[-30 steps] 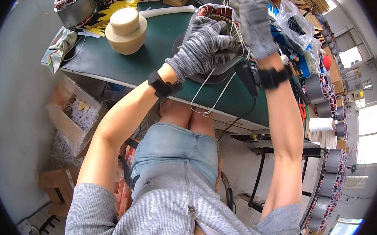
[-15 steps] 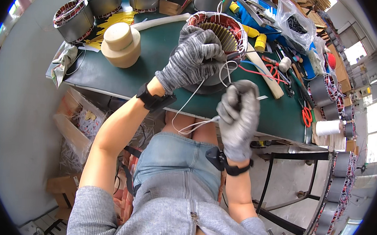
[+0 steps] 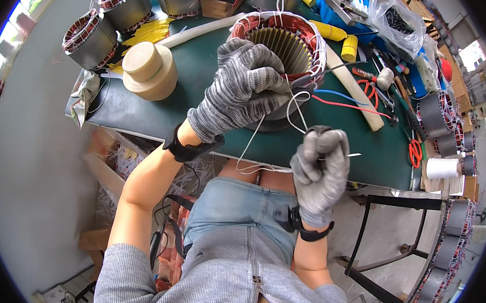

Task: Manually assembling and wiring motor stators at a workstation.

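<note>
A motor stator (image 3: 287, 49) with copper windings and white lacing round its rim stands on the green table in front of me. At its near edge my left hand (image 3: 244, 89), in a grey knit glove, is closed with its fingertips on the white cord (image 3: 247, 146). A loop of cord hangs beside those fingers. My right hand (image 3: 321, 174), gloved too, pinches the cord lower down and to the right, off the table's front edge; a thin white tip pokes out past its fingers. Blue and red lead wires (image 3: 350, 106) and a dark sleeve come off the stator's right side.
A cream stepped block (image 3: 150, 72) sits at left, before yellow strips (image 3: 150, 32). More stators (image 3: 90, 42) line the back. At right lie a pale tube (image 3: 365, 101), red-handled scissors (image 3: 415, 153), hand tools and a white cord spool (image 3: 442, 169). A black-framed stand (image 3: 403, 202) is below.
My right hand has moved away from the stator, down and to the right, drawing the cord with it. My left hand stays at the rim. The view has shifted slightly.
</note>
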`<state>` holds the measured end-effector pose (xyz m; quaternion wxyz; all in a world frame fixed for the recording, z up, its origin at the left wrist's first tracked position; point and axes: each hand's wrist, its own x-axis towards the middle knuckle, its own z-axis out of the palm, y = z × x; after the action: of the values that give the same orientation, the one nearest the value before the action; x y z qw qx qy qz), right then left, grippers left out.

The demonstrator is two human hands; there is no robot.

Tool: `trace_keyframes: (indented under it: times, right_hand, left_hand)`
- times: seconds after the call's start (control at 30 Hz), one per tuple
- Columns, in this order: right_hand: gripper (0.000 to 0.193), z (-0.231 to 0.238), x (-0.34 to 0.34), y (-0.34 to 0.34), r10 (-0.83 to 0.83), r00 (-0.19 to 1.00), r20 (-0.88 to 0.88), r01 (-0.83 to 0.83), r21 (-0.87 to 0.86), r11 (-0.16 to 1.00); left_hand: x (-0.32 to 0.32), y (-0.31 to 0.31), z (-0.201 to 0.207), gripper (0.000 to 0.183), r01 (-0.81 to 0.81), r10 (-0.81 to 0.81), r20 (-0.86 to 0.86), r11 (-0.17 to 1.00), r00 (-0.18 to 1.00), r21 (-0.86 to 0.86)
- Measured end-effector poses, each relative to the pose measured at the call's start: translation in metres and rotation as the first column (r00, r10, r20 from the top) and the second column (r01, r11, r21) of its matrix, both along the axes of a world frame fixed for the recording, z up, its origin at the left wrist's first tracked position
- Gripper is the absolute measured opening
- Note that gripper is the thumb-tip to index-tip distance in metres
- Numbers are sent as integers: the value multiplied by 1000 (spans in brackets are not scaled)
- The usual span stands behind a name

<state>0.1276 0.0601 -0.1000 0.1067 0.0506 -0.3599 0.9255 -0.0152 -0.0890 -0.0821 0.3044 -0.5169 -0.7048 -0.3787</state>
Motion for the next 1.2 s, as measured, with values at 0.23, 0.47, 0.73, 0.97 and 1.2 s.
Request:
trace_keyframes:
  times: [0.23,0.47,0.73,0.97,1.2]
  right_hand:
    - [15,-28,-29,-4,-267,953,-145,290,698,655]
    - [21,-20,-8,-8,-283,947,-155,316,618,720]
    - [22,-33,-32,-10,-234,944,-232,329,666,669]
    - [16,-40,-50,-6,-200,911,-361,400,657,639]
    - [19,-47,-53,-11,-278,842,-463,526,592,611]
  left_hand:
    - [2,5,4,25,-25,24,140,1000,990,4]
    - [9,7,-7,32,-141,137,66,989,988,45]
    - [13,6,12,50,-115,97,234,991,967,68]
    - [3,3,27,40,-174,179,-29,883,983,-435]
    - [0,-6,22,45,-69,117,133,945,984,-321]
